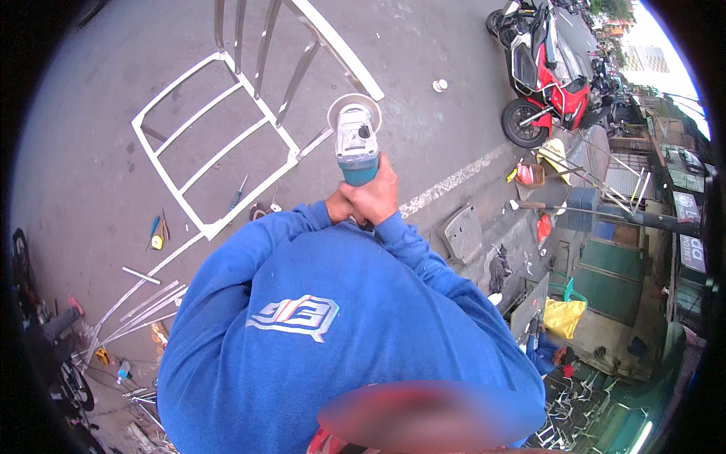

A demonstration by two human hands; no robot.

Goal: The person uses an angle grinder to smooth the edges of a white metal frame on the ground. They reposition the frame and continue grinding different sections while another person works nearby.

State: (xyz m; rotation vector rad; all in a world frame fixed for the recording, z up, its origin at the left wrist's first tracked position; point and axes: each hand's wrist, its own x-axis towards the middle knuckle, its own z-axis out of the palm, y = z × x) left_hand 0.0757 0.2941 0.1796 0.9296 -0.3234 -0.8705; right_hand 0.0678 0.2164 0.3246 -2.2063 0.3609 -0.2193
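Observation:
Both my hands are wrapped around the body of an angle grinder [357, 145], teal and silver with a round disc at its far end. My right hand [378, 195] grips it from the right side. My left hand [337, 207] closes around it lower down, its fingers partly hidden behind the right hand. Left of the grinder stands a pale metal chair frame [253, 194] with crossbars and upright slats. The disc is beside the frame's right part; whether they touch I cannot tell.
On the ground lie a screwdriver [239, 192], a yellow tape measure [157, 242] and several metal strips [147, 304]. A red motorcycle [563, 97] is parked at far right. A flat panel [461, 233] lies nearby. Another person [541, 354] is at lower right, near a yellow bag [564, 316].

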